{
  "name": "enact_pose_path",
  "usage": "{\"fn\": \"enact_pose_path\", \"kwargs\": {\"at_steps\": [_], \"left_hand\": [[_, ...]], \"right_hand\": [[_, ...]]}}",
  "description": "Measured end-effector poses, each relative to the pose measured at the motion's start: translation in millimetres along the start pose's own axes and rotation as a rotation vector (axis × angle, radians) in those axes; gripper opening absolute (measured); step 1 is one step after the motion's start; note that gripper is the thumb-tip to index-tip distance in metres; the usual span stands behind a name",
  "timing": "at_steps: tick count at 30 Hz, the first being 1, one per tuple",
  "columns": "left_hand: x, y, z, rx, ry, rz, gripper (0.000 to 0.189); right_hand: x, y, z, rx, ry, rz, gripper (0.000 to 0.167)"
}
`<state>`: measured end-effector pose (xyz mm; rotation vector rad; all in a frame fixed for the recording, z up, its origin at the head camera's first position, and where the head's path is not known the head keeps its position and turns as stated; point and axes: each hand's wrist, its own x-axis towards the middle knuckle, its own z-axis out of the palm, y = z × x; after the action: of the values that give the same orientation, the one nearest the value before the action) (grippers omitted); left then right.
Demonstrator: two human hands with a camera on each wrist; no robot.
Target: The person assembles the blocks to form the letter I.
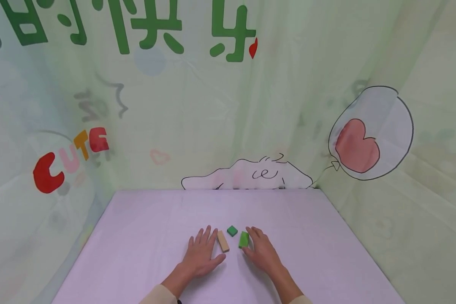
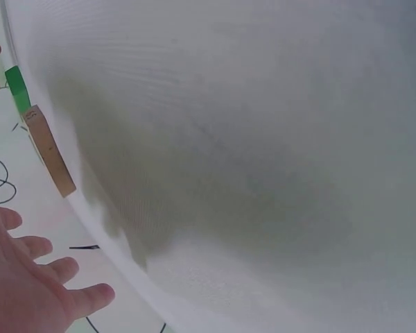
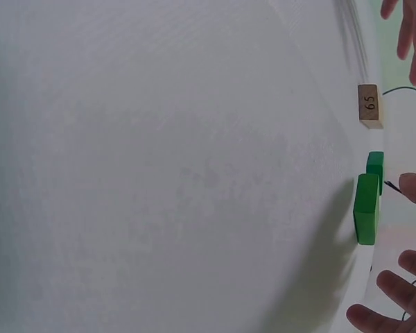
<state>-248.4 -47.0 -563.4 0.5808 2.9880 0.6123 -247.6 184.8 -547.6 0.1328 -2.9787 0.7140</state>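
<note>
Three small blocks stand close together on the table: a plain wooden block [image 1: 223, 241], a small dark green block [image 1: 232, 231] a little farther back, and a longer bright green block [image 1: 244, 240]. My left hand [image 1: 201, 255] is just left of the wooden block, its fingers spread. The right hand [image 1: 263, 250] hovers beside the bright green block, thumb and fingers apart around its near side. In the right wrist view, the wooden block [image 3: 370, 105] has "65" on its end, and spread right-hand fingers [image 3: 401, 291] show apart from the bright green block [image 3: 366, 208].
The pale lilac tabletop [image 1: 148, 223] reaches back to a printed curtain [image 1: 197, 114], which also hangs along both sides. Green characters, coloured letters and a balloon drawing [image 1: 391, 126] decorate it.
</note>
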Motion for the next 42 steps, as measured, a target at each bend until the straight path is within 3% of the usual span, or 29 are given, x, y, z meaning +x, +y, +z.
{"fn": "enact_pose_path", "kwargs": {"at_steps": [9, 21, 28, 42], "left_hand": [[5.1, 7.4, 3.6, -0.007, 0.013, 0.003, 0.081], [16.4, 8.1, 10.4, 0.015, 0.017, -0.022, 0.075], [21.2, 10.1, 14.5, 0.012, 0.035, -0.004, 0.075], [18.7, 11.3, 16.4, 0.02, 0.07, 0.012, 0.072]], "right_hand": [[3.6, 4, 14, 0.0, 0.002, -0.014, 0.066], [6.6, 3, 16, -0.035, 0.037, -0.04, 0.061], [9.1, 3, 20, -0.052, 0.063, -0.055, 0.058], [9.6, -6, 23, -0.095, 0.041, -0.025, 0.046]]}}
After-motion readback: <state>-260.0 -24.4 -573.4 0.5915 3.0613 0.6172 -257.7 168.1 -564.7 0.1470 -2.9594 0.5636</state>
